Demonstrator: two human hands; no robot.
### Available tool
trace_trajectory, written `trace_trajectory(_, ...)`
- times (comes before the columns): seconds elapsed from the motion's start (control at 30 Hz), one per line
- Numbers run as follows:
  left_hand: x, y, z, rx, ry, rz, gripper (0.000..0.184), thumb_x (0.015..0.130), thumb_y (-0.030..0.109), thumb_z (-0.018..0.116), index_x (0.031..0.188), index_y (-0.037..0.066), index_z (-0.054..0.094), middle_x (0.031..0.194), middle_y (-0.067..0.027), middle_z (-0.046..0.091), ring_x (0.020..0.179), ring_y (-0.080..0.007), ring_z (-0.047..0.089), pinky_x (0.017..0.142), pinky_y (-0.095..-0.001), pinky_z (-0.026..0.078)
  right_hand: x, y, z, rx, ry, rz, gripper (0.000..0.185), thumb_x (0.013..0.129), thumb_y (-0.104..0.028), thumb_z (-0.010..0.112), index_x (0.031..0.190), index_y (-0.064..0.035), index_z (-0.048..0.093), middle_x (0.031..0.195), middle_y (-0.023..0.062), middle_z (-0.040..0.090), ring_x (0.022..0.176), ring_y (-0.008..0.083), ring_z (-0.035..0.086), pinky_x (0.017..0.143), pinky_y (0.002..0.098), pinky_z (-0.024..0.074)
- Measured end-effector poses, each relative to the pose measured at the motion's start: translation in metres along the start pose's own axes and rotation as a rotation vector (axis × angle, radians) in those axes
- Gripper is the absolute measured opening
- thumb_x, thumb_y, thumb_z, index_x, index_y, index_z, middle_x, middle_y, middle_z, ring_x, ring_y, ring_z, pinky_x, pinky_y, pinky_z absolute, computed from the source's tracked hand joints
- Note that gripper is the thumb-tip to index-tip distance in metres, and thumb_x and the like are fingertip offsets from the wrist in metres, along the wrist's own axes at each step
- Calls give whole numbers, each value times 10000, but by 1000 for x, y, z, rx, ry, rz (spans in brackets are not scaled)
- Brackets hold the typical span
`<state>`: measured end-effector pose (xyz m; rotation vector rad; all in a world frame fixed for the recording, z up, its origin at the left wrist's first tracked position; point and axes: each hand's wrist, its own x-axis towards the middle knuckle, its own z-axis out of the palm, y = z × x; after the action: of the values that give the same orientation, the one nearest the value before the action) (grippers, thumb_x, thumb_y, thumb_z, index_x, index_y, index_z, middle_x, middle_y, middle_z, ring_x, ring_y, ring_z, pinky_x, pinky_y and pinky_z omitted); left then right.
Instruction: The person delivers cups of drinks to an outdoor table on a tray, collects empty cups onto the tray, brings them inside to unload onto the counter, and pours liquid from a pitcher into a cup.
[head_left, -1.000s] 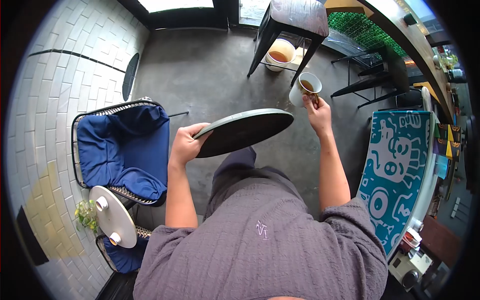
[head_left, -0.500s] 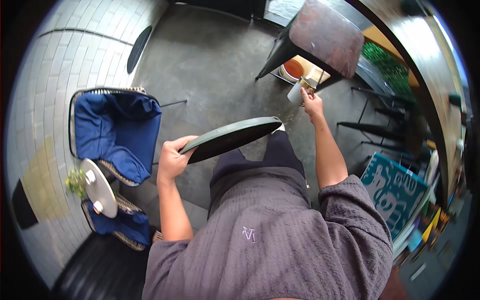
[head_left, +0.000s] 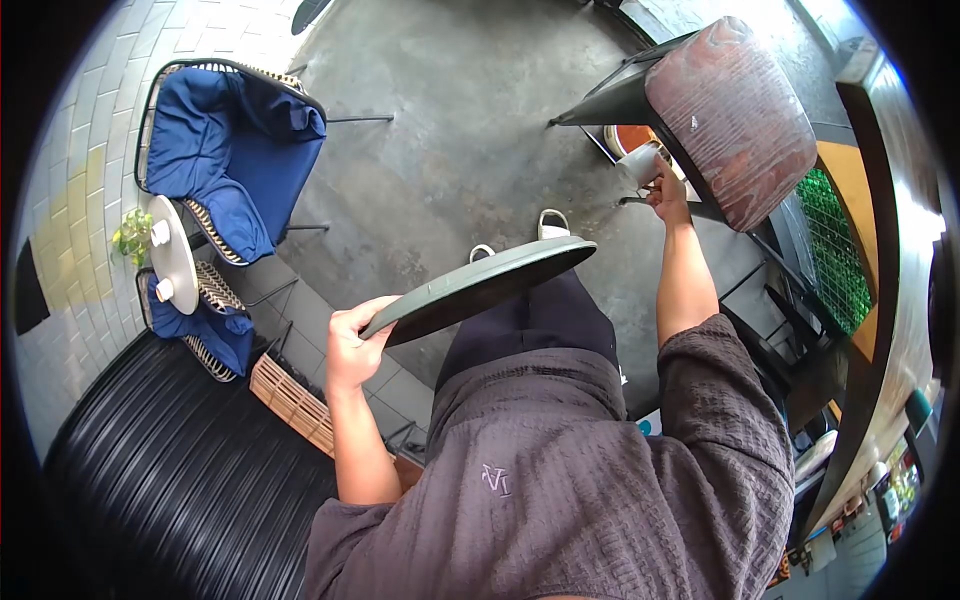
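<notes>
Mug: a pale cup (head_left: pixel 633 170) with a brownish, gold-looking handle; I cannot tell how much is left inside.
Mug's place: up and to the right, held out over the floor (head_left: pixel 420 180), in front of the bucket (head_left: pixel 628 138) beneath the stool (head_left: pixel 735 125).
Mug's tilt: tipped well off upright, base toward the lower left, mouth toward the upper right and the bucket; its long axis runs that way too.
My right hand (head_left: pixel 668 197): fingers curled round the cup's handle.
Tray: a round, dark board (head_left: pixel 480 285) with a grey-green rim, before my waist.
Tray's tilt: seen nearly edge-on, its long axis rising from lower left to upper right.
My left hand (head_left: pixel 355 345): gripping the tray's near left edge.
In the way: the stool's worn reddish-brown seat and dark legs, close beside my right hand, cover part of the bucket and its orange-brown contents; the tray hides part of my legs.
Off left: a blue-cushioned chair (head_left: pixel 265 165), and a small round table (head_left: pixel 181 262) with two white cups (head_left: pixel 160 233) beside a plant (head_left: pixel 132 240).
</notes>
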<state>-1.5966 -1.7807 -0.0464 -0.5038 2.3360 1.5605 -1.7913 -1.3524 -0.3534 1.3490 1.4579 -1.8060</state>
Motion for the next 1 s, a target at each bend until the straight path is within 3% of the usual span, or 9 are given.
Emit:
trace_trajectory(0.2, 1, 7, 8, 3, 13, 3, 187, 812, 50, 666, 959, -65, 653, 829, -84, 690, 760, -94, 620, 702, -225, 485, 16, -14, -6, 64, 1, 89, 374, 748, -451, 678, 697, -190, 415, 465, -81, 254, 380, 65, 171, 382, 234, 148)
trace_trajectory(0.27, 2, 5, 8, 6, 23, 5, 188, 814, 48, 662, 963, -66, 652, 831, -87, 690, 764, -93, 620, 704, -224, 485, 28, -14, -11, 81, -23, 110, 331, 795, -442, 616, 728, -182, 422, 461, -77, 257, 381, 68, 176, 384, 243, 144)
trace_trajectory(0.33, 1, 4, 8, 7, 23, -15, 189, 814, 49, 660, 964, -66, 651, 834, -88, 690, 766, -93, 620, 706, -224, 484, 28, -14, -13, 159, -40, 164, 244, 883, -385, 480, 735, -198, 427, 459, -82, 276, 369, 60, 176, 373, 227, 134)
trace_trajectory(0.6, 3, 1, 4, 32, 34, -42, 197, 816, 57, 660, 970, -65, 647, 829, -81, 689, 767, -90, 615, 713, -227, 482, 32, -15, -18, 144, -9, 191, 273, 870, -370, 509, 680, -200, 410, 450, -90, 273, 369, 66, 182, 374, 225, 131)
trace_trajectory(0.7, 3, -3, 4, 50, 33, -53, 201, 825, 72, 660, 971, -64, 647, 841, -88, 692, 785, -87, 613, 725, -228, 482, 29, -9, -13, 124, 62, 127, 332, 852, -431, 517, 660, -194, 387, 461, -67, 256, 380, 81, 166, 374, 257, 128)
trace_trajectory(0.8, 3, -12, 2, 35, 85, -16, 221, 842, 108, 660, 982, -62, 644, 775, -41, 668, 712, -70, 572, 664, -217, 462, 18, 8, -5, -67, 121, -74, 312, 801, -425, 615, 691, -165, 482, 499, -68, 345, 397, 68, 250, 370, 259, 189)
trace_trajectory(0.87, 1, -26, -5, 19, 153, -108, 253, 856, 155, 660, 983, -62, 639, 717, 20, 603, 650, -52, 493, 601, -209, 415, 17, 35, -6, -314, 193, -519, 325, 748, -386, 683, 862, -84, 647, 716, 38, 604, 629, 138, 556, 595, 293, 446)
trace_trajectory(0.9, 2, -24, -7, -15, 190, -127, 293, 871, 216, 648, 971, -59, 637, 698, 54, 538, 652, -42, 428, 585, -204, 371, 16, 43, -14, -478, 194, -427, 424, 739, -382, 701, 969, -29, 656, 875, 87, 654, 817, 173, 593, 772, 299, 443)
trace_trajectory(1.0, 7, -42, -20, -288, 261, -263, 378, 914, 323, 577, 955, -50, 620, 819, 2, 597, 759, -68, 487, 679, -227, 412, -47, 61, -17, -638, 186, -477, 368, 755, -356, 704, 921, -31, 652, 826, 47, 650, 765, 136, 574, 741, 294, 445)
